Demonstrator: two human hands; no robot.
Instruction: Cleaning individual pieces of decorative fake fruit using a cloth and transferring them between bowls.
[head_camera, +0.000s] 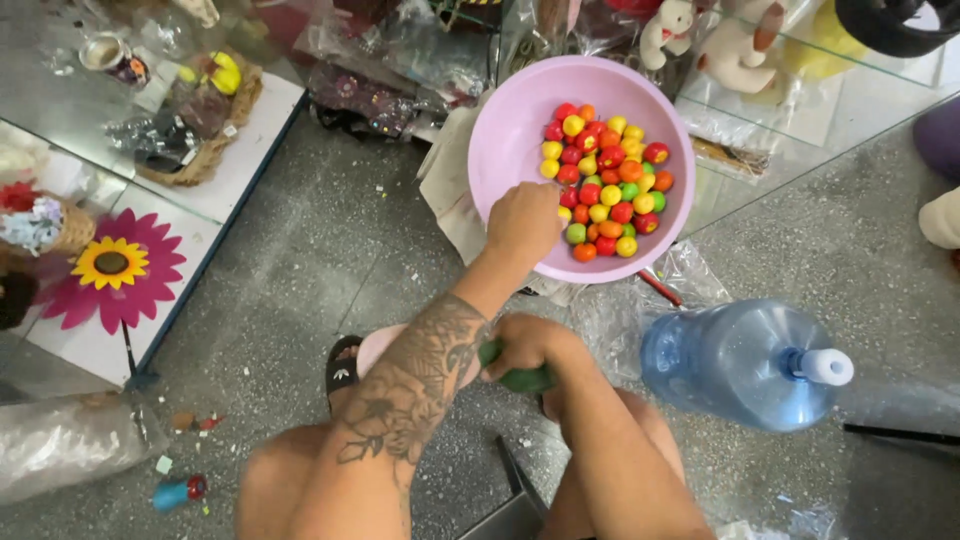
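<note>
A: What is seen, from the biggest thing down?

B: A speckled grey stone floor (330, 250) is spread across the view. On it, at about four o'clock, a large clear blue plastic water bottle (735, 362) is laid on its side, its white cap turned toward three o'clock. At about one o'clock a round, smooth pink plastic bowl (510, 130) is set, tilted toward the camera, with crumpled clear plastic wrap (690, 275) just below it.

A: And inside the bowl?

B: A heap of small, glossy round balls (605, 180) in red, yellow, orange and green is gathered in its lower right part.

A: How are the hands placed?

B: The left hand (522, 222), on a tattooed forearm, is reached over the bowl's near rim; its fingers are curled together at the edge of the heap, but whether a ball is pinched cannot be told. The right hand (528, 345), just below centre, is clamped around a smooth green object (520, 379), of which only the ends are shown.

A: Anything at nine o'clock?

B: A flat pink flower decoration (115, 268) with a yellow centre is laid on a white shelf.
</note>
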